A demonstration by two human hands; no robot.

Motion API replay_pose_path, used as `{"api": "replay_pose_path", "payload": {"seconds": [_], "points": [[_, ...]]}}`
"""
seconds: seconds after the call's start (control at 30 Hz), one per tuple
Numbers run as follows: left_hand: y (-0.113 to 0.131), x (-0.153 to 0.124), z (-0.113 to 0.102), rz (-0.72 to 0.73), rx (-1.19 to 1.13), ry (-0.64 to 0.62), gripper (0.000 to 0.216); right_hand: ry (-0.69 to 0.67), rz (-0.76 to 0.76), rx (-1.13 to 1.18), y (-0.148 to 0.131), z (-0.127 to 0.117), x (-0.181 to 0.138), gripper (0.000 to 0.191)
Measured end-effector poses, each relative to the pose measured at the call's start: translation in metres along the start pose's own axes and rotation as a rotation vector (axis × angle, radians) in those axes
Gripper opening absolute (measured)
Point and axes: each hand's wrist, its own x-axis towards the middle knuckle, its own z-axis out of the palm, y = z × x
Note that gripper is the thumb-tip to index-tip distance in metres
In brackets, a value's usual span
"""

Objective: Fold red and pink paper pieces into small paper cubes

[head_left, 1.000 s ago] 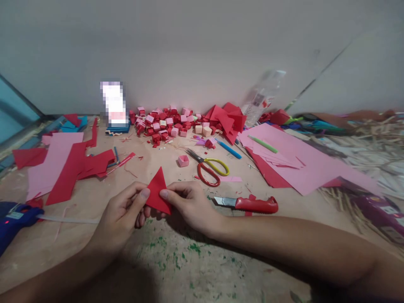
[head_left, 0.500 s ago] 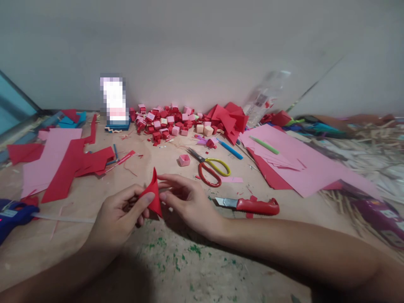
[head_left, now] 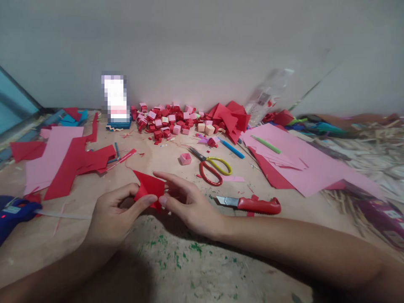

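A bent piece of red paper (head_left: 152,185) is held up between my two hands, above the table. My left hand (head_left: 118,210) pinches its lower left part, thumb in front and fingers behind. On the paper's right edge, the thumb of my right hand (head_left: 187,206) presses at the lower corner while its fingers reach behind. Just beyond my hands stand a small pink open paper box (head_left: 185,158) and scissors (head_left: 210,165) with one yellow and one red handle loop. A red-handled utility knife (head_left: 259,205) lies to the right of my right hand.
Many small red and pink paper cubes (head_left: 170,120) are heaped by the wall. Pink sheets (head_left: 303,168) lie at right, a clear bottle (head_left: 268,97) leaning behind them. Paper pieces (head_left: 67,168) and a blue glue gun (head_left: 17,212) are at left. A phone (head_left: 116,99) stands at the back.
The red paper, curled up narrow before, now shows a broader face with its top corner pointing left. Both hands stay close together in nearly the same place.
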Motion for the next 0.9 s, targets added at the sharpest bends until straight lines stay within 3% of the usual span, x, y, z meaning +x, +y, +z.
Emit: {"api": "replay_pose_path", "payload": {"seconds": [0.1, 0.2, 0.27, 0.33, 0.43, 0.53, 0.6, 0.73, 0.9], "points": [[0.004, -0.002, 0.000, 0.113, 0.053, -0.025, 0.030, 0.039, 0.007, 0.020, 0.001, -0.001, 0.003, 0.052], [0.005, -0.004, 0.001, 0.201, 0.092, -0.066, 0.026, 0.046, 0.029, 0.059, 0.005, -0.003, 0.006, 0.025], [0.002, -0.003, 0.003, 0.222, 0.103, -0.004, 0.017, 0.059, 0.047, 0.090, 0.008, -0.003, 0.008, 0.012], [-0.002, -0.001, 0.003, 0.280, 0.112, 0.135, 0.013, 0.095, 0.054, 0.102, 0.010, -0.004, 0.008, 0.013], [-0.007, 0.005, -0.002, 0.515, 0.327, 0.243, 0.030, 0.138, 0.059, 0.164, 0.011, -0.003, 0.008, 0.013], [-0.007, 0.008, -0.010, 0.815, 0.704, 0.131, 0.032, 0.127, 0.026, 0.251, 0.009, 0.000, 0.009, 0.009], [-0.005, 0.007, -0.014, 0.944, 0.831, 0.072, 0.039, 0.109, 0.002, 0.278, 0.008, 0.001, 0.009, 0.006], [-0.002, 0.003, -0.013, 1.015, 0.911, 0.028, 0.040, 0.094, -0.015, 0.287, 0.006, 0.002, 0.010, 0.013], [-0.001, 0.003, -0.011, 1.013, 0.940, 0.091, 0.026, 0.129, -0.020, 0.254, 0.007, 0.000, 0.010, 0.011]]}}
